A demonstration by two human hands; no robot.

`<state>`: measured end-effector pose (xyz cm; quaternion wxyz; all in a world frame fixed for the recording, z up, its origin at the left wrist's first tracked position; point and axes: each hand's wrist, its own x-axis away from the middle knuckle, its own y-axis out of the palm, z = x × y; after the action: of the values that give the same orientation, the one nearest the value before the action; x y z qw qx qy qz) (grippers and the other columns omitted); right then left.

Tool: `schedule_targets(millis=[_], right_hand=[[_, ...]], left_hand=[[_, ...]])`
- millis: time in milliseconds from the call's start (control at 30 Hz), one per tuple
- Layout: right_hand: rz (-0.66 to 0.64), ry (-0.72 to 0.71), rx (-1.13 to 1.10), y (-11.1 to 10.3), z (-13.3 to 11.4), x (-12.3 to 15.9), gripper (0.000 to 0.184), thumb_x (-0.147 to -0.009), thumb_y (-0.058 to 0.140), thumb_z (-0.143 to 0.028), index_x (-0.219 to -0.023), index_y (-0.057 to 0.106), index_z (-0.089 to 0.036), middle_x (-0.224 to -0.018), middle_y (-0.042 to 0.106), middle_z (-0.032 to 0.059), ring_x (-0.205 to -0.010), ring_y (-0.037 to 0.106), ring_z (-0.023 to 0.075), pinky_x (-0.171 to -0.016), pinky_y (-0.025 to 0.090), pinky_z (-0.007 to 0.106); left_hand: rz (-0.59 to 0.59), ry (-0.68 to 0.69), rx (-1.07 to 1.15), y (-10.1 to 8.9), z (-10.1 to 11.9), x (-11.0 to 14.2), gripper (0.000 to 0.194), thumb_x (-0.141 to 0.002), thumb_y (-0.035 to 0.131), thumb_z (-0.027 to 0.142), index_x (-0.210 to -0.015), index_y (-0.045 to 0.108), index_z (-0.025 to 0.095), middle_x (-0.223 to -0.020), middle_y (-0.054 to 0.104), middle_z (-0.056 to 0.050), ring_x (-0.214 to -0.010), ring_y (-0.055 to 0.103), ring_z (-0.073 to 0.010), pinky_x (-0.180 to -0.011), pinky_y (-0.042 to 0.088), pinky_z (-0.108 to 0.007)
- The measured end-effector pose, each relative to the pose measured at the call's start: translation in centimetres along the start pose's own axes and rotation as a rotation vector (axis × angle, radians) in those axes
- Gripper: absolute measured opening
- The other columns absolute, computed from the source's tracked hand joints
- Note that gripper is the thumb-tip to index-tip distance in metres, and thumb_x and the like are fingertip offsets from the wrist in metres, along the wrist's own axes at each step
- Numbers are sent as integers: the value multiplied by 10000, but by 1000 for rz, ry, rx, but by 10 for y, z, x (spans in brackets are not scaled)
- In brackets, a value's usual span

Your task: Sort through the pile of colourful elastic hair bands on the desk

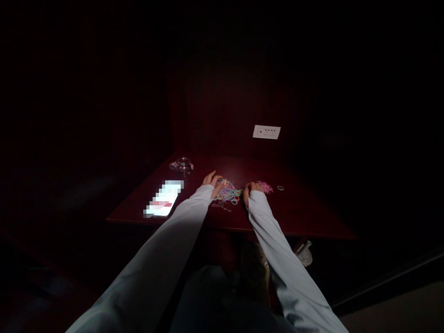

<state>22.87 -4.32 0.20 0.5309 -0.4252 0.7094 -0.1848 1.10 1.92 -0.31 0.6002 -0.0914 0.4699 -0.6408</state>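
A loose pile of small colourful hair ties (227, 192), in purple, yellow, green and blue, lies on the dark red table. My left hand (212, 179) rests at the pile's left edge, with its fingers stretched out and apart. To the right of the pile is my right hand (254, 187), its fingers curled together; what they hold, if anything, is hidden. Just beyond the right hand sits a heap of pink hair ties (266, 187), partly covered by it. A single pale ring-shaped hair tie (280, 188) lies farther right.
A phone (164, 200) with a lit, blurred-out screen lies at the table's left. Behind it stands a clear plastic container (183, 163). A white power socket (267, 132) is on the back wall. The table's front edge (222, 226) runs below my forearms. The surroundings are very dark.
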Motion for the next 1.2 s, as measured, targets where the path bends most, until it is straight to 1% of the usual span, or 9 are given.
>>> schedule_targets(millis=[100,200,300,433,533,733,900,1067,1200], right_hand=[[16,-49,-94,10,1,4,352,-940,448,-251,-1177,692,-160,-1182,715,174,-1126,652,275,-998,530,403],[-80,-113,-127,12,-7,9,396,-920,445,-214,-1225,695,-181,-1214,723,142,-1212,650,247,-1081,529,378],[-152,-160,-144,9,-15,12,453,-847,463,-138,-1216,719,-194,-1196,740,116,-1212,670,228,-1106,530,349],[-142,-169,-232,9,-25,12,560,-786,415,-66,-1231,729,-197,-1241,738,99,-1184,694,200,-1098,534,323],[-149,-170,-310,8,-30,12,592,-761,395,-51,-1222,737,-193,-1236,739,94,-1157,702,192,-1081,542,322],[-158,-193,-354,-1,-33,10,605,-765,385,-57,-1226,737,-228,-1233,731,67,-1173,671,205,-1089,517,341],[-54,-86,-218,-7,-28,11,539,-773,416,-64,-1168,759,-194,-1177,728,103,-1103,634,252,-1038,489,368],[-140,60,20,-20,-25,18,415,-889,496,-161,-1215,750,-202,-1206,721,125,-1111,580,289,-940,442,377],[-213,46,53,-23,-26,21,355,-936,512,-209,-1193,757,-217,-1181,716,121,-1093,583,282,-911,429,369]], left_hand=[[48,-13,-1,6,-1,0,311,-1030,501,415,-1259,654,271,-1524,557,-123,-1459,495,-294,-1188,453,-516],[23,8,-5,6,3,2,351,-1058,420,438,-1279,635,269,-1463,615,-123,-1422,554,-260,-1175,476,-449],[-49,54,3,3,6,4,365,-1073,365,421,-1285,622,273,-1344,702,-96,-1279,664,-226,-1113,523,-388],[-64,55,66,-1,6,4,352,-1074,354,373,-1263,634,277,-1207,761,-72,-1090,738,-216,-959,588,-358],[-50,42,112,-5,6,3,349,-1074,361,378,-1240,649,273,-1184,767,-66,-1065,738,-205,-913,593,-333],[-23,-12,86,-18,17,5,347,-1079,366,390,-1133,691,280,-1152,778,-45,-1091,713,-208,-972,557,-350],[7,6,-32,-32,33,9,286,-1057,444,338,-1054,721,267,-1183,774,-41,-1154,664,-245,-1032,504,-404],[-12,62,-26,-38,37,9,315,-1005,478,217,-1207,712,278,-1319,735,-29,-1234,633,-232,-1069,476,-389],[-67,120,-17,-37,37,12,392,-960,493,159,-1253,718,289,-1399,708,-1,-1283,607,-218,-1102,445,-383]])
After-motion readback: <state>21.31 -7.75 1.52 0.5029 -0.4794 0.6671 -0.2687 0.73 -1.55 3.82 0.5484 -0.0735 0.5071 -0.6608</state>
